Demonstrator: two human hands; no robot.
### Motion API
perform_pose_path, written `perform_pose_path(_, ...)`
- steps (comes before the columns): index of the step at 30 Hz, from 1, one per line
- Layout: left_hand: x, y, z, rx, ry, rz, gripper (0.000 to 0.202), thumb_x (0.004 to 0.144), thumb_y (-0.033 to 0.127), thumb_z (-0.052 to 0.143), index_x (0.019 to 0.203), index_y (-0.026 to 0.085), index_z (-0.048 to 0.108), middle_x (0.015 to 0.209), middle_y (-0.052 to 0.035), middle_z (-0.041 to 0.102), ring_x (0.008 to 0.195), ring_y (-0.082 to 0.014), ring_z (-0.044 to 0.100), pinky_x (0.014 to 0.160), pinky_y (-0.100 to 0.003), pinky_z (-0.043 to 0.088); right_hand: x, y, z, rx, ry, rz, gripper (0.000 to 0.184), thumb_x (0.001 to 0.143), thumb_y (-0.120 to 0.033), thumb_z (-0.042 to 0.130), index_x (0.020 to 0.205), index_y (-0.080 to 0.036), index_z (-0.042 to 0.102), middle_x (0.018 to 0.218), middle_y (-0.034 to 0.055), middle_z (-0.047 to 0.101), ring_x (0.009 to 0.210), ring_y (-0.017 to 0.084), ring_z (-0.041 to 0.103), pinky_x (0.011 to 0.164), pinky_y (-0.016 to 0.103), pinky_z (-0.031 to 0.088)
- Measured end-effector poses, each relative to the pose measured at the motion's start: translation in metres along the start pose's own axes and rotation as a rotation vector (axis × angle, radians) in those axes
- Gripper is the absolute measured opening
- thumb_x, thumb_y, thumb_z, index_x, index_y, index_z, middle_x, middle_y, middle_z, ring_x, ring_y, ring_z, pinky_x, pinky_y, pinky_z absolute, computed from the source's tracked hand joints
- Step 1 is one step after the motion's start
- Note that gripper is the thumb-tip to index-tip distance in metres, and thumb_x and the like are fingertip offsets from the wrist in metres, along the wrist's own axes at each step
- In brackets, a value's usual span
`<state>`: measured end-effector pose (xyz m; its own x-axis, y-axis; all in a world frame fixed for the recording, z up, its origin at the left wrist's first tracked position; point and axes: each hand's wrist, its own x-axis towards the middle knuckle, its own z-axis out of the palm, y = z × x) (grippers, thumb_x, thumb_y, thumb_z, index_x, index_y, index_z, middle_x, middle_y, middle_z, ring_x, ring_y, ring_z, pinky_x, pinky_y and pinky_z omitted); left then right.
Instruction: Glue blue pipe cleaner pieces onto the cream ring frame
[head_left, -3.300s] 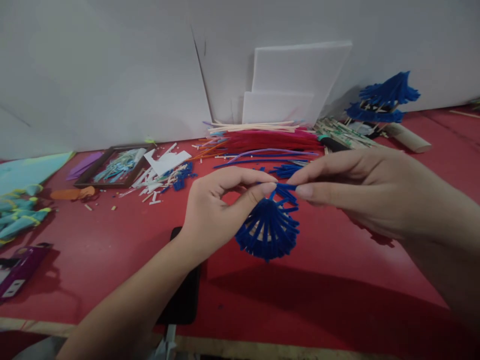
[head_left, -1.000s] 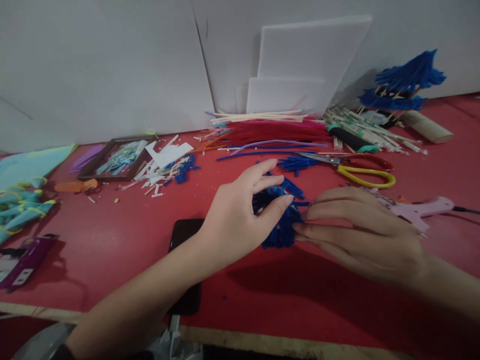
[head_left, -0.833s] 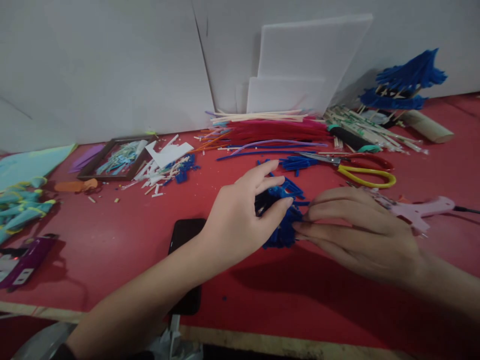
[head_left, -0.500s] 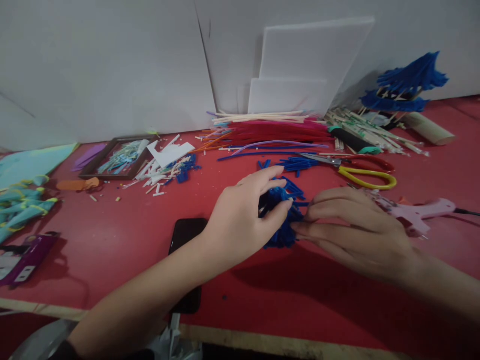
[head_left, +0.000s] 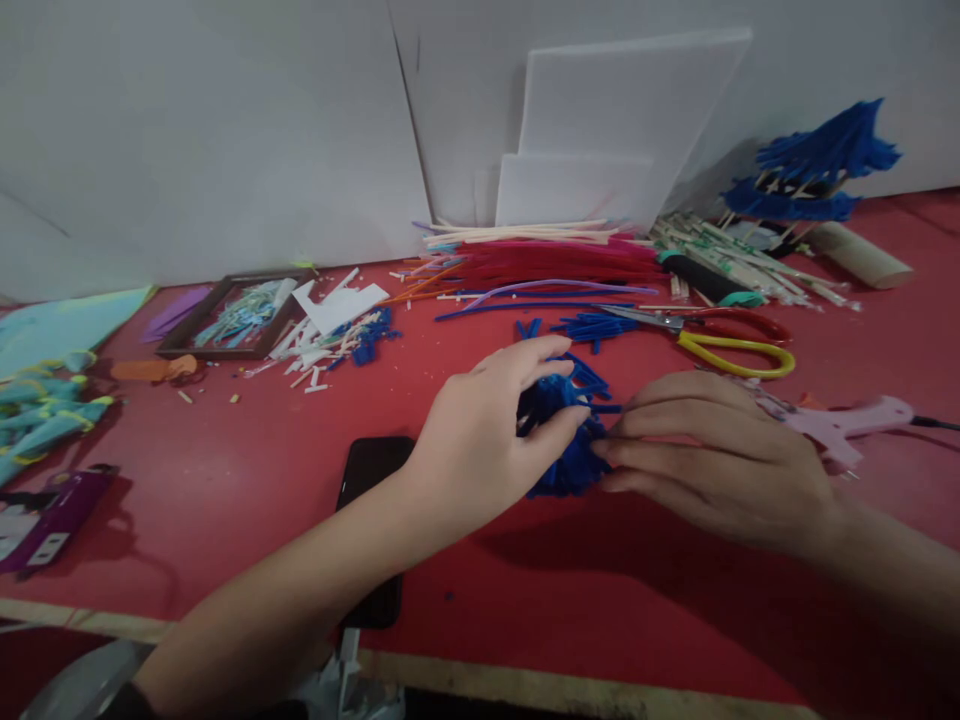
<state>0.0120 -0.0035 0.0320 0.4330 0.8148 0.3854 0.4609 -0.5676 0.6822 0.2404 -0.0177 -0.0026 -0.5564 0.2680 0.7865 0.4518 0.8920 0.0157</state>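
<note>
My left hand (head_left: 480, 440) is closed round a blue fringed piece (head_left: 570, 465) that looks built from short fuzzy pipe cleaner lengths, with a dark hollow showing between thumb and fingers. Fingers close together, my right hand (head_left: 720, 460) has its tips at the right edge of this piece; whatever lies between them is hidden. Short cut blue pipe cleaners (head_left: 589, 375) lie just behind the piece, and more blue lengths (head_left: 596, 326) are scattered further back. Scissors (head_left: 735, 345) with red and yellow handles rest beyond my right hand.
A pink glue gun (head_left: 862, 425) with a cord lies at the right. Near my left forearm is a black phone (head_left: 375, 470). Long coloured pipe cleaners (head_left: 555, 262) lie along the wall. A tiered blue model (head_left: 825, 150) stands back right, a brown frame (head_left: 217, 345) back left.
My right fingertips have drawn slightly to the right along the edge of the blue piece. My left hand keeps its hold, almost still.
</note>
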Motion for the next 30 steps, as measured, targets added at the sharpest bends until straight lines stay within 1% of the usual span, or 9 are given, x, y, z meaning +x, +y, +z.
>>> perform_pose_path(5,-0.0003,0.0009,0.0014,0.003,0.019,0.006,0.033,0.095,0.028,0.069,0.126,0.015,0.066,0.121,-0.0124,0.081,0.116,-0.0268,0.078,0.096,-0.035,0.065,-0.0009,-0.0031,-0.0006,0.009,-0.003,0.028,0.007,0.096,-0.016,0.069,0.098,-0.021,0.074,0.086,0.0023,0.076,0.087,0.014,0.073,0.079,0.031,0.066)
perform_pose_path(8,0.0000,0.0017,0.0020,0.009,0.026,0.021,0.030,0.096,0.026,0.067,0.124,0.014,0.067,0.121,-0.0122,0.081,0.116,-0.0265,0.079,0.100,-0.036,0.064,0.0007,-0.0048,-0.0001,-0.006,-0.012,0.021,0.008,0.098,-0.018,0.066,0.097,-0.019,0.074,0.085,0.0030,0.076,0.086,0.014,0.073,0.080,0.031,0.065)
perform_pose_path(11,0.0003,0.0025,0.0021,0.019,0.029,0.018,0.027,0.097,0.026,0.068,0.122,0.017,0.069,0.120,-0.0106,0.082,0.116,-0.0261,0.078,0.103,-0.036,0.063,0.0025,-0.0052,0.0000,-0.015,-0.013,0.011,0.009,0.098,-0.017,0.065,0.096,-0.018,0.073,0.086,0.0033,0.077,0.086,0.014,0.073,0.079,0.030,0.065)
perform_pose_path(14,0.0004,0.0025,0.0019,0.026,0.030,0.014,0.027,0.096,0.026,0.068,0.122,0.017,0.069,0.118,-0.0100,0.082,0.116,-0.0261,0.079,0.103,-0.037,0.063,0.0028,-0.0041,-0.0002,-0.023,0.002,-0.009,0.004,0.095,-0.017,0.070,0.098,-0.018,0.073,0.085,0.0030,0.077,0.086,0.015,0.073,0.079,0.031,0.065)
perform_pose_path(16,0.0007,0.0020,0.0019,0.029,0.027,0.019,0.028,0.096,0.026,0.068,0.123,0.016,0.069,0.118,-0.0105,0.082,0.115,-0.0262,0.079,0.101,-0.036,0.064,0.0020,-0.0026,-0.0003,-0.032,0.003,-0.035,0.009,0.091,-0.019,0.076,0.099,-0.017,0.074,0.085,0.0031,0.077,0.087,0.015,0.073,0.079,0.031,0.065)
perform_pose_path(19,0.0014,0.0012,0.0020,0.041,0.026,0.036,0.031,0.097,0.026,0.068,0.125,0.013,0.069,0.118,-0.0119,0.082,0.115,-0.0270,0.079,0.099,-0.037,0.064,-0.0003,-0.0007,0.0001,-0.038,0.003,-0.067,0.014,0.087,-0.014,0.079,0.099,-0.017,0.074,0.086,0.0026,0.076,0.090,0.016,0.073,0.079,0.032,0.065)
perform_pose_path(21,0.0016,0.0010,0.0019,0.050,0.029,0.045,0.031,0.097,0.025,0.068,0.125,0.012,0.069,0.118,-0.0122,0.082,0.113,-0.0266,0.079,0.099,-0.036,0.064,-0.0025,-0.0004,0.0011,-0.032,0.016,-0.047,0.012,0.089,-0.013,0.076,0.100,-0.019,0.074,0.085,0.0018,0.075,0.090,0.015,0.072,0.078,0.032,0.064)
perform_pose_path(25,0.0007,0.0013,0.0010,0.057,0.030,0.036,0.029,0.097,0.024,0.068,0.125,0.014,0.069,0.118,-0.0102,0.082,0.113,-0.0242,0.079,0.100,-0.033,0.064,-0.0063,-0.0008,0.0020,-0.027,0.033,0.006,0.006,0.097,-0.018,0.068,0.102,-0.019,0.071,0.087,0.0022,0.075,0.093,0.014,0.070,0.080,0.033,0.062)
perform_pose_path(30,0.0007,0.0018,0.0002,0.076,0.025,0.046,0.029,0.097,0.023,0.068,0.125,0.014,0.070,0.118,-0.0096,0.083,0.112,-0.0246,0.080,0.097,-0.033,0.064,-0.0059,-0.0022,-0.0001,-0.061,0.011,-0.014,0.006,0.098,-0.013,0.066,0.102,-0.016,0.070,0.090,0.0047,0.075,0.094,0.015,0.070,0.082,0.034,0.062)
